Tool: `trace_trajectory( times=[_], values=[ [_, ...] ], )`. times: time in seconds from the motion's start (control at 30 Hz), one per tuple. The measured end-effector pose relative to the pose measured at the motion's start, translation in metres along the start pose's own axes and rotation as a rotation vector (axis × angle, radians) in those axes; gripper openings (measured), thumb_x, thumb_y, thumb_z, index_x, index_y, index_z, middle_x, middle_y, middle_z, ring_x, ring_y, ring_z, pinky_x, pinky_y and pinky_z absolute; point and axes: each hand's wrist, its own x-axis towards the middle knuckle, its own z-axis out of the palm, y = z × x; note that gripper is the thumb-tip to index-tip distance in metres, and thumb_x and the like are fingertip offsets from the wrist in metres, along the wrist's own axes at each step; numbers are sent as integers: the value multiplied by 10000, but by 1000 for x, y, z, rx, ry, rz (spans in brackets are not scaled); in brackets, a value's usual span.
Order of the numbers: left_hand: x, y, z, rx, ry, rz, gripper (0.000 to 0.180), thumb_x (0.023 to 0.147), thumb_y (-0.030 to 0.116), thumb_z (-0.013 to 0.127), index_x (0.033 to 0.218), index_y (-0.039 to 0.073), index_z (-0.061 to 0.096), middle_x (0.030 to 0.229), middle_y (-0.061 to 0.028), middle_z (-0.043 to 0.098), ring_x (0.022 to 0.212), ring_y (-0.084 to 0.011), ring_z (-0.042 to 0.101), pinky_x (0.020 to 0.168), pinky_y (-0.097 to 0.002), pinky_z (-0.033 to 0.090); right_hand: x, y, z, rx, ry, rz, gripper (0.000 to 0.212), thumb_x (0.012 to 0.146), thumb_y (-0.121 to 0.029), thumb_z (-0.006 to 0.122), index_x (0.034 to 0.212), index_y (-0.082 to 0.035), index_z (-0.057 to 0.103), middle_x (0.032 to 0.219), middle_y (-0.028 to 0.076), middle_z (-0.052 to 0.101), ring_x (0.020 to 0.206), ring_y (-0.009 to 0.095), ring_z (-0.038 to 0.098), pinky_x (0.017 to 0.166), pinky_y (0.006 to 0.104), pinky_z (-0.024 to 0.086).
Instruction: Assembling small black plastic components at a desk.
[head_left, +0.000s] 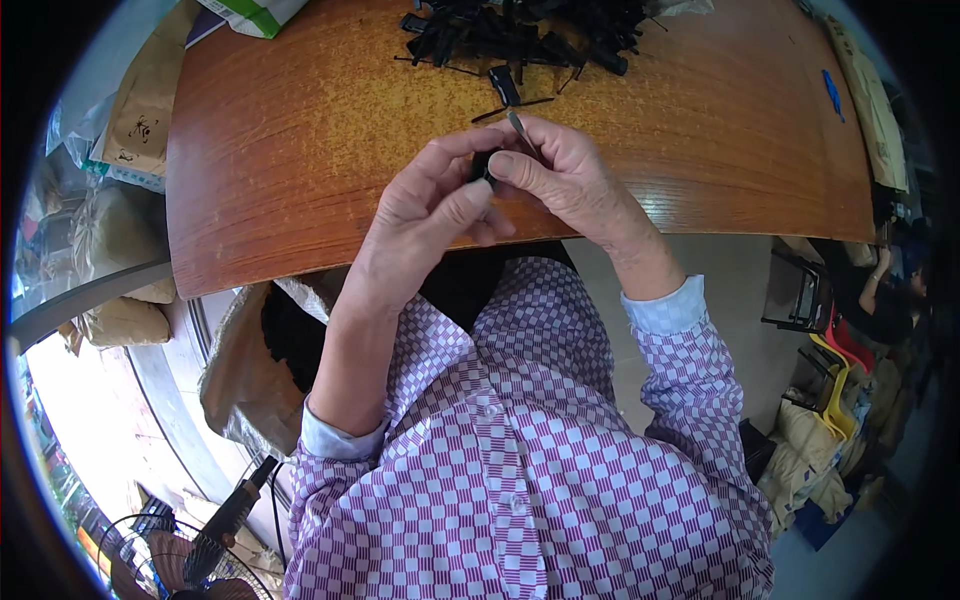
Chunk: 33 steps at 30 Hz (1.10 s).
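My left hand (425,205) pinches a small black plastic part (482,165) above the near edge of the table. The part lies mostly hidden behind my fingers, so its full shape cannot be made out. My right hand (565,180) meets it from the other side, thumb tip against the part. Out of the right fingers sticks a thin metal tool (517,126) with a flat greyish tip; its other end is covered by the hand. Just beyond my hands lies a single black piece (504,86), with thin black strips (488,115) near it.
A heap of black plastic parts (530,35) covers the far middle of the wooden table (270,180). Below its left edge stands an open sack (235,370) with black contents. A fan (190,560) is at lower left. Chairs (835,390) and another person (885,300) are at right.
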Motion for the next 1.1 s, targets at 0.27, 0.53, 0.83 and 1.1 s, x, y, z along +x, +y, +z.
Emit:
trace_trajectory(
  times=[0.27, 0.53, 0.83, 1.1],
  values=[
    [-4, -15, -13, 436, 216, 259, 385, 942, -24, 497, 1322, 34, 478, 1028, -58, 600, 922, -90, 588, 791, -220, 482, -7, -33, 35, -143, 86, 186, 399, 991, -350, 493, 1213, -25, 560, 709, -45, 487, 613, 27, 439, 515, 187, 335],
    [-10, -16, -24, 356, 266, 346, 373, 968, 0, 477, 1340, 28, 478, 1083, -45, 592, 1023, -108, 554, 923, -248, 450, 0, -25, 63, -39, 52, 249, 389, 1017, -339, 426, 1246, -35, 503, 639, -74, 421, 502, 0, 360, 406, 174, 239],
    [-18, -9, -27, 759, 463, 538, 374, 875, -78, 553, 1234, 24, 571, 980, -132, 671, 883, -187, 663, 768, -271, 530, 10, -18, 79, -40, 47, 226, 248, 1021, -224, 434, 1178, -58, 530, 643, -71, 434, 519, 4, 390, 433, 170, 283],
    [-80, 21, -45, 966, 594, 155, 269, 874, -38, 570, 1136, 7, 614, 1004, -134, 675, 906, -176, 655, 791, -269, 498, 19, -12, 46, -674, -414, 47, 331, 962, -304, 531, 1161, -39, 545, 610, 20, 536, 469, 93, 491, 438, 254, 413]
  ],
)
